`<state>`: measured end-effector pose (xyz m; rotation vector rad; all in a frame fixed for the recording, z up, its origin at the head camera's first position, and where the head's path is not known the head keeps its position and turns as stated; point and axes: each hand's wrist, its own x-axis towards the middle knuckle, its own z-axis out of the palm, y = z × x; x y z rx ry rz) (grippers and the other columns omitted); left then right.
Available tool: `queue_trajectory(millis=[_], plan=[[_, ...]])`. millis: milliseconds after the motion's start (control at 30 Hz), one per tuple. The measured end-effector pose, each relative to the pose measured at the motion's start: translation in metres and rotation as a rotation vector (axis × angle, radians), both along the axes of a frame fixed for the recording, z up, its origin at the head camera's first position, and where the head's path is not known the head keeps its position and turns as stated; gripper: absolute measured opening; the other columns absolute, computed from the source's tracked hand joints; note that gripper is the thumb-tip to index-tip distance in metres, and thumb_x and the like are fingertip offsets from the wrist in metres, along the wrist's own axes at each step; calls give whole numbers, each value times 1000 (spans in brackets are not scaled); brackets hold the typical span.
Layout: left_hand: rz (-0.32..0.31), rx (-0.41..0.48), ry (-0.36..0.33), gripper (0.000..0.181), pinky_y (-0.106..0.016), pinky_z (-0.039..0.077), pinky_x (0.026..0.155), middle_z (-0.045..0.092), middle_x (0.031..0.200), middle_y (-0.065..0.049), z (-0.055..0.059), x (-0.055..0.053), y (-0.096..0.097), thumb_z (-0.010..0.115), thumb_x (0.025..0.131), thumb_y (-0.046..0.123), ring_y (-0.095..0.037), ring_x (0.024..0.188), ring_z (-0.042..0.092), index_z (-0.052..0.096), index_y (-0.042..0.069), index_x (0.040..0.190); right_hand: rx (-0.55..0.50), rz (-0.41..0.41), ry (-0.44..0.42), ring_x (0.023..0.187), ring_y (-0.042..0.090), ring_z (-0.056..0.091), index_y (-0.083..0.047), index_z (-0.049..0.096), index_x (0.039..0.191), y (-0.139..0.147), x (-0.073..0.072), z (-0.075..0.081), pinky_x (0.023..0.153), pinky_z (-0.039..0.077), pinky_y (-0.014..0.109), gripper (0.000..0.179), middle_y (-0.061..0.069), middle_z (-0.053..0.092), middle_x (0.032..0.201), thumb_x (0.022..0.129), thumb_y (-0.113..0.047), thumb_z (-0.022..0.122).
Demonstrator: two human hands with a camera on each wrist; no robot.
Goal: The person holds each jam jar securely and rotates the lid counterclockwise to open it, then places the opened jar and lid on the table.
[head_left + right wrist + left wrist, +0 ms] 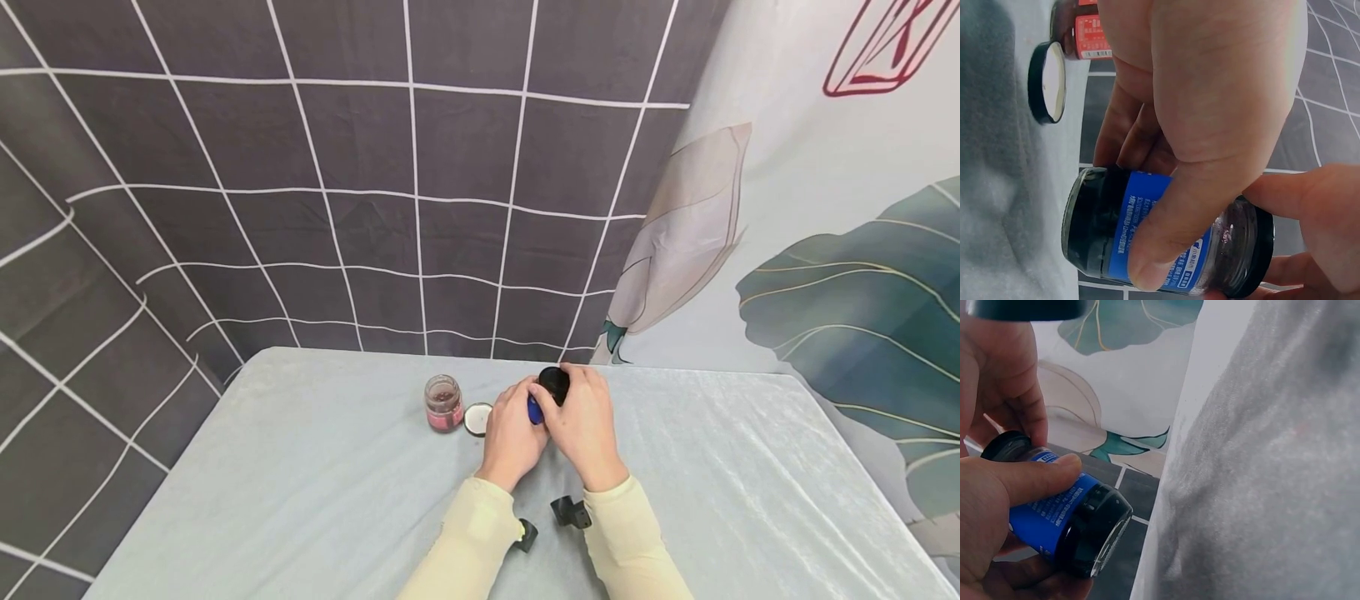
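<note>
A glass jar [1147, 219] with a blue label, dark contents and a black lid [1262, 247] is between both hands. My left hand [513, 435] grips the jar's body, its thumb lying across the label in both wrist views. At the lid end, my right hand [588, 412] holds the black lid with thumb and fingers around its edge. Seen from the left wrist, the jar [1054, 519] is tilted, its dark base pointing down to the right. Part of its body is hidden behind the fingers.
Left of the hands stands an uncapped glass jar [444, 404] with a pink-red label. Beside it a loose lid [477, 419] lies with its white inside up. A pale cloth covers the table [300, 475]. Behind hangs a dark tile-patterned curtain [375, 242].
</note>
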<state>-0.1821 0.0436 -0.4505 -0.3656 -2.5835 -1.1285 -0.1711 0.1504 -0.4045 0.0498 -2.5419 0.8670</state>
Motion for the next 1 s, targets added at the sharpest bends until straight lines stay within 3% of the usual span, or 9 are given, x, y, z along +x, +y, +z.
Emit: queue_trajectory(millis=[1000], plan=[[0, 37, -36, 54, -43, 50, 98, 66, 128, -12, -1, 0, 0, 77, 81, 11, -30, 117, 63, 62, 5, 132, 25, 81, -60, 117, 49, 54, 14, 59, 125, 5, 0, 3, 101, 43, 57, 55, 32, 59, 124, 89, -24, 77]])
